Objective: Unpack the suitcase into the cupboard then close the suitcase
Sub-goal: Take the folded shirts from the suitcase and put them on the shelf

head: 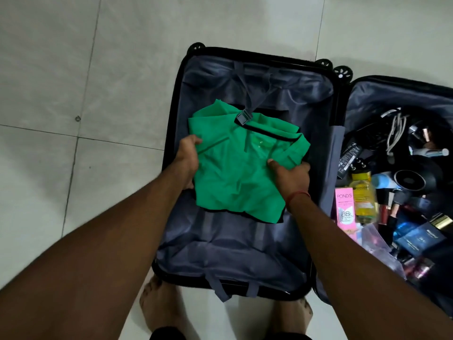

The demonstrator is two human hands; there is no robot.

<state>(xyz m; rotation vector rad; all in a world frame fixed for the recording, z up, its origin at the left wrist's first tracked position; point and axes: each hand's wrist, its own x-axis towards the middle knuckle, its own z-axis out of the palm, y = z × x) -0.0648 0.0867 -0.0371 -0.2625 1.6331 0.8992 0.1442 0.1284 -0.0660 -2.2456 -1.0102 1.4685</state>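
A: While the suitcase (247,261) lies open flat on the tiled floor (73,82), how is the green shirt (235,173) held?

B: It is held at both sides. The left hand (187,159) is closed on the shirt's left edge, the fingers being curled under the cloth and the thumb laid on top. The right hand (290,174) is closed on the right edge, with the thumb pressed onto the fabric and the fingers tucked beneath. Neither grip is slack; cloth is bunched at each.

A: Where is the shirt placed?

B: It is seen folded over the middle of the left compartment, above the grey lining. A strap buckle (244,117) is laid across its collar. Whether the shirt is lifted clear of the lining cannot be told. A dark garment edge is visible under its lower hem.

A: What is shown in the other compartment?

B: The right half is filled with toiletries: a pink carton (345,209), a yellow bottle (362,200) just beside it, a white cable (396,131) and dark boxes.

A: And the surroundings?

B: Pale floor tiles with thin joints are seen all round. Two bare feet are placed at the suitcase's near edge, and wheels (343,72) are visible at the far corners.
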